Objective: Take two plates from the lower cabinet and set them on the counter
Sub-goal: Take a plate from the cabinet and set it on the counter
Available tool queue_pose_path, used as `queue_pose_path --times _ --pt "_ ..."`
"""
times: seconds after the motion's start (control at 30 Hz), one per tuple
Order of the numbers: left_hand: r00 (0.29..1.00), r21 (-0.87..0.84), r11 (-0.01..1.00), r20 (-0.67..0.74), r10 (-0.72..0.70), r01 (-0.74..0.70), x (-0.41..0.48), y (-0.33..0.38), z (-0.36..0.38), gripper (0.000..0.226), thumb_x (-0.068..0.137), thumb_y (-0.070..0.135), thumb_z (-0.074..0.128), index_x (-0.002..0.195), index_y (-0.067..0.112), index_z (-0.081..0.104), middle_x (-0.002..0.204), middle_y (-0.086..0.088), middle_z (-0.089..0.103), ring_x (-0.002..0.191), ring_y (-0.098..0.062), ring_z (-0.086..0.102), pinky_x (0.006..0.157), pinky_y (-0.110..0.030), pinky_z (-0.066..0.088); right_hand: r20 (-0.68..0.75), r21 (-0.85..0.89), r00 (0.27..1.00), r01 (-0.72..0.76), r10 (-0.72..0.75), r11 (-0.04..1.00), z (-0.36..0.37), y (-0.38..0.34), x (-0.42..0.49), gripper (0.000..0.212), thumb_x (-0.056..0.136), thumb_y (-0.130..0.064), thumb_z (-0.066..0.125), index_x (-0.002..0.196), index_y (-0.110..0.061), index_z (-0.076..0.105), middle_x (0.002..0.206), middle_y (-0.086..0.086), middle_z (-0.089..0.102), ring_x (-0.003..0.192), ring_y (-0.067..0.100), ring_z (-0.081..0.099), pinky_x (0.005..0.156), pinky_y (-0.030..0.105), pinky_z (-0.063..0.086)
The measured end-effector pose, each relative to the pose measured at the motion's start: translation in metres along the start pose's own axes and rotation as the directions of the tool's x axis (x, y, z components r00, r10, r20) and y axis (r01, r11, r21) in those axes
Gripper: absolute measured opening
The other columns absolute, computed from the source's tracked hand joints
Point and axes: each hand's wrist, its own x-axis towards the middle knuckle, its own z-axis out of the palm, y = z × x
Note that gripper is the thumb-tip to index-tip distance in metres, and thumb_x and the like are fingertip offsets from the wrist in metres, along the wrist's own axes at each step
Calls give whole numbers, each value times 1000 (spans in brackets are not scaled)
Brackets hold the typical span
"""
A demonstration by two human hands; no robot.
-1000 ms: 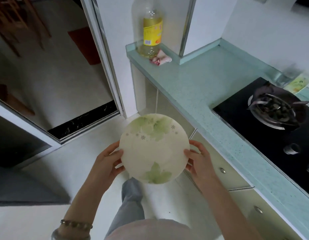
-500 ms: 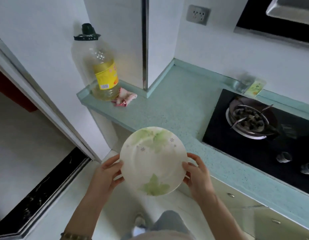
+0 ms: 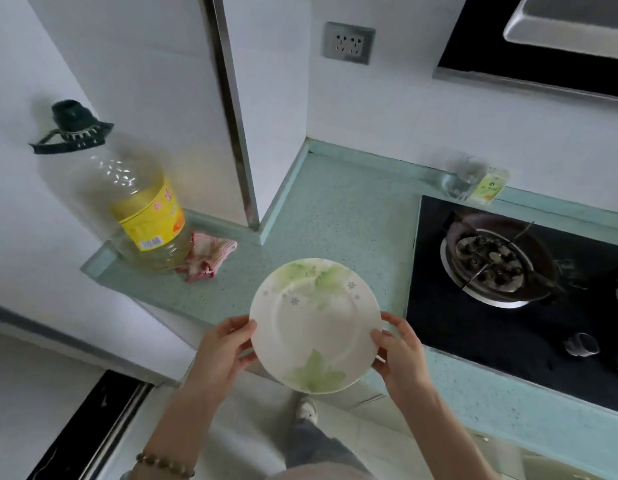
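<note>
Change from earlier frames: the plate [image 3: 316, 325] has been carried forward. Half a second ago it was short of the counter's front edge; its far half now lies over the counter [image 3: 335, 216].
Plate position: face up and roughly level, its near rim over the floor. Contact with the counter cannot be told, nor whether a second plate lies beneath.
Left hand [image 3: 224, 351]: grips the plate's left rim, thumb on top and fingers curled under. A beaded bracelet [image 3: 165, 464] is on the wrist.
Right hand [image 3: 399, 355]: grips the right rim in the same way.
Plate markings: green leaf print and small grey star-flowers; no writing.
Oil bottle [image 3: 127, 202]: stands at the counter's left end. It has a yellow label with red characters and a barcode, too blurred to read.
Cloth [image 3: 207, 256]: pink-striped and crumpled, touching the bottle's base.
Packet [image 3: 489, 185]: against the back wall beside a glass [image 3: 461, 180]. It has a green logo; the text is illegible.
Hob [image 3: 491, 327]: black, to the right of the plate.
</note>
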Motion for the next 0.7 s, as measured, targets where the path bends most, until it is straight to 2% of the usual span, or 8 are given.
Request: queue_pose_path --times 0.13,0.23,0.4,0.53,0.7 --pt "999 21 999 40 -35 35 50 25 22 8 93 8 56 93 7 63 73 -4 73 63 -16 70 57 -29 52 -25 15 1000 15 -14 1000 14 -27 37 30 89 3 51 101 -22 62 85 10 69 81 28 65 59 36 55" --pt "997 48 998 65 -36 33 84 39 42 9 91 6 55 93 9 64 73 -3 74 62 -13 71 56 -29 51 -50 28 998 31 -30 999 21 -50 63 29 90 3 51 100 -22 61 86 10 68 82 27 65 60 35 54" --pt "996 137 991 87 -20 8 126 64 70 25 86 -3 56 90 15 72 81 -4 77 66 -13 73 54 -26 54 -105 31 994 43 -39 999 33 -78 96 28 91 2 51 106 -20 59 93 13 67 84 27 64 63 36 55" --pt "988 175 985 152 -23 -4 162 89 96 32 85 -6 55 84 18 76 78 -2 76 63 -12 72 49 -23 53 -161 67 986 54 -43 996 41 -95 124 27 92 0 51 103 -23 59 97 12 67 87 28 64 64 36 56" --pt "979 202 979 201 -30 -12 202 112 122 36 84 -9 54 78 18 77 75 -2 75 63 -13 71 53 -25 54 -252 127 968 43 -10 991 54 -107 161 29 91 2 51 100 -24 60 95 10 66 85 28 63 60 35 54"
